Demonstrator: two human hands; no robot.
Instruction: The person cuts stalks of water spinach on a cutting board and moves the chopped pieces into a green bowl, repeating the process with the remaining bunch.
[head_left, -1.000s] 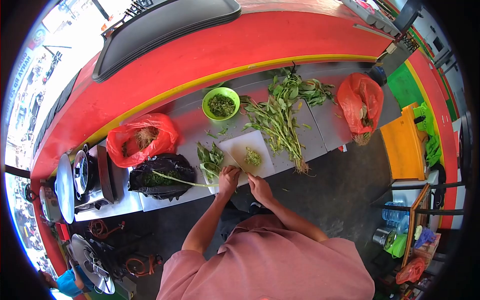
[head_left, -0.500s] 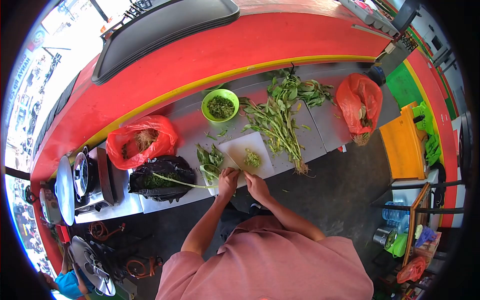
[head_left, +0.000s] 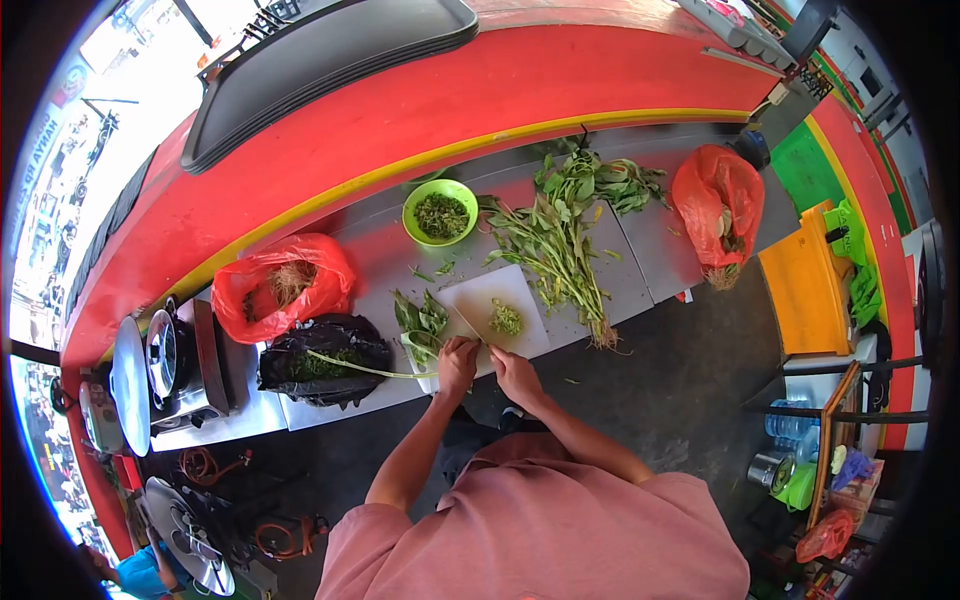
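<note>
Closest in is a pink shirt point(head_left: 540, 530). Both bare arms reach out from it to the near edge of a white cutting board point(head_left: 480, 290), which lies on the gray counter point(head_left: 640, 270).

The left hand point(head_left: 458, 362) has its grip closed on a long green stem point(head_left: 360, 366). The stem sticks out to the left, across a black bag point(head_left: 340, 330). The right hand point(head_left: 515, 372) is just beside the left one with its fingers curled. I cannot tell if its grip has anything in it.

On the board is a little heap of cut greens point(head_left: 506, 317). Some loose leaves point(head_left: 420, 315) lie at the board's left side.

Farther back are a big bunch of leafy stems point(head_left: 555, 240) and a green bowl point(head_left: 410, 215) with chopped greens inside. One red bag point(head_left: 250, 300) sits on the left. Another red bag point(head_left: 715, 195) sits far to the right.
</note>
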